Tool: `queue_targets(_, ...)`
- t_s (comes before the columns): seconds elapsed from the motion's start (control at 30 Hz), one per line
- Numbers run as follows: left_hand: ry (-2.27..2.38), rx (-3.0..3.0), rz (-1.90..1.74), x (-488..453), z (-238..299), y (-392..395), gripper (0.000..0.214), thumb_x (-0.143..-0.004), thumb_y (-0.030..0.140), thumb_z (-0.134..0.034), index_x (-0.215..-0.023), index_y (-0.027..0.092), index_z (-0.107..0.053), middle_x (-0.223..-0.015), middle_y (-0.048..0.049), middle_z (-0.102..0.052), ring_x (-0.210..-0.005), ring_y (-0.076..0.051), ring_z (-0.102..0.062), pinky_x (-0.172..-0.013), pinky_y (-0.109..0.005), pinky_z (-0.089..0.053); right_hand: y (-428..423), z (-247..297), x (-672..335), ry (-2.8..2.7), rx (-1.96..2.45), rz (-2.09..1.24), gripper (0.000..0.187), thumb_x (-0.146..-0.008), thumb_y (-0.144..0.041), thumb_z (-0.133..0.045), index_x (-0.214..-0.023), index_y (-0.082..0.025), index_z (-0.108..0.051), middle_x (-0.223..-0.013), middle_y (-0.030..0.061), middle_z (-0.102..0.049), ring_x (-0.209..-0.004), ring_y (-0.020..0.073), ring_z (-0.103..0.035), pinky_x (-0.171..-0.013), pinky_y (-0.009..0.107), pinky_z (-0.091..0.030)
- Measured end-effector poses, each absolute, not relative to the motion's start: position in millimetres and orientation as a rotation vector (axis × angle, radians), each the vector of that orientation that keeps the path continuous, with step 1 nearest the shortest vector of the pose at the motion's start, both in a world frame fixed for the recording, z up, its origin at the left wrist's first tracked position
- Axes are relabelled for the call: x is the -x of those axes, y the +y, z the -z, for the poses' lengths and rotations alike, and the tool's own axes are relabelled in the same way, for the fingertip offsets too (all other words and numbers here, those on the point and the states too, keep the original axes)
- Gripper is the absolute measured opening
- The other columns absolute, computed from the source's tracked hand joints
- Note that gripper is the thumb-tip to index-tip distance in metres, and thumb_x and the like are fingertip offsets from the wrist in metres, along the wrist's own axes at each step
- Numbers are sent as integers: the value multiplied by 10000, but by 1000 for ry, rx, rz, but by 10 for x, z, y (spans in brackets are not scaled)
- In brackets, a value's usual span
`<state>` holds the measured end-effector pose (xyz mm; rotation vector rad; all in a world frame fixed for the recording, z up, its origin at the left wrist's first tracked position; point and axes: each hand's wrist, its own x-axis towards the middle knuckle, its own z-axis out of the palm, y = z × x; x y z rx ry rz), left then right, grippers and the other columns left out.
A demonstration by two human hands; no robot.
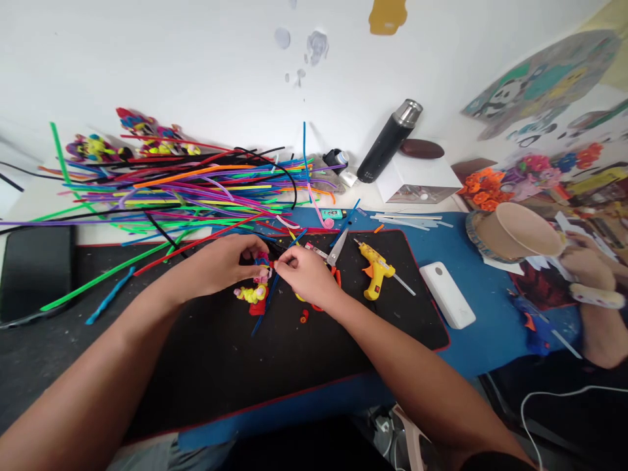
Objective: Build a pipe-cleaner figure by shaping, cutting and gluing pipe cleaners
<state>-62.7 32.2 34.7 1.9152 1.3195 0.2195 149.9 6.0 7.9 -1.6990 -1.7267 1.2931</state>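
A small pipe-cleaner figure (254, 294) in yellow, red, pink and blue is held by its upper part between the thumb and fingers of my left hand (223, 265). My right hand (307, 275) is closed in a pinch just right of the figure; whatever its fingertips hold is too small to make out. A blue pipe cleaner (265, 307) lies slantwise on the black mat (220, 373) between the hands. Partly behind my right hand are scissors (337, 252) with orange handles. A small red and black piece (305, 316) lies on the mat below it.
A heap of pipe cleaners (196, 186) spreads along the back, with finished figures (98, 148) behind. Right of my hands lie a yellow glue gun (377, 269) and a white power bank (447, 294). A black flask (390, 140) stands behind. Another person's hand (586, 265) is at far right.
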Motion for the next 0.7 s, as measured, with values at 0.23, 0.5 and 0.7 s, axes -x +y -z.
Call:
queue_targets(0.23,1318,-1931,-196,617,-354,326,509,-828,661,-655,-1097,236,-735,-1005,-64,-764,-898,-262,-682,-779,-335,-515,60,-39,-1492,-1730,1678,-1295,97,-916,-279,-695,-846,-211,-694,-717,-22,-686,-656,153,-621,-599,268,-379)
queue_targets(0.5,1320,-1938,-201,612,-357,319,489,-825,651,-658,-1079,239,-731,-985,-57,-767,-877,-257,-685,-767,-332,-516,60,-28,-1497,-1745,1666,-1309,103,-924,-278,-692,-845,-212,-701,-723,-22,-695,-643,150,-615,-581,271,-372)
queue_targets(0.7,1329,-1932,-215,614,-352,321,485,-811,663,-676,-1055,247,-730,-969,-52,-769,-852,-254,-685,-755,-332,-521,69,-40,-1495,-1747,1682,-1304,108,-929,-277,-696,-840,-214,-699,-710,-21,-690,-642,151,-620,-588,266,-370)
